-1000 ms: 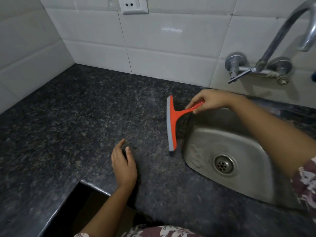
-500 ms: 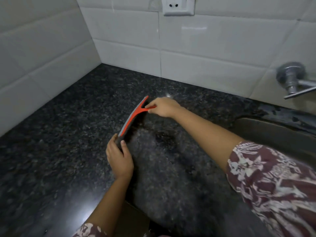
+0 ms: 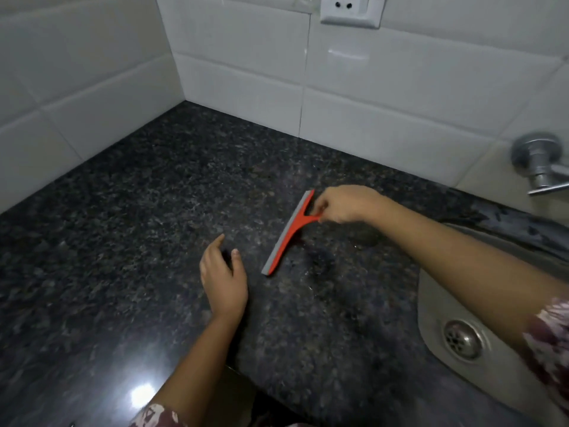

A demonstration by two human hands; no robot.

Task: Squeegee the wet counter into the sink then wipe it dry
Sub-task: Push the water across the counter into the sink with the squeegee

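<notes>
**A tiled corner in dim light**

White glazed tiles [image 3: 246, 57] cover two walls that meet in a corner at the back left, laid in wide courses with thin grey grout lines. High on the back wall sits a white socket plate [image 3: 351, 10], its top cut off by the edge of view. Further right, a metal tap fitting [image 3: 537, 163] juts from the tiles, only partly in view. The room is dim; a soft sheen lies on the tile just under the socket, and a single bright glare spot [image 3: 142, 396] shines on the polished dark stone near the front edge.
</notes>
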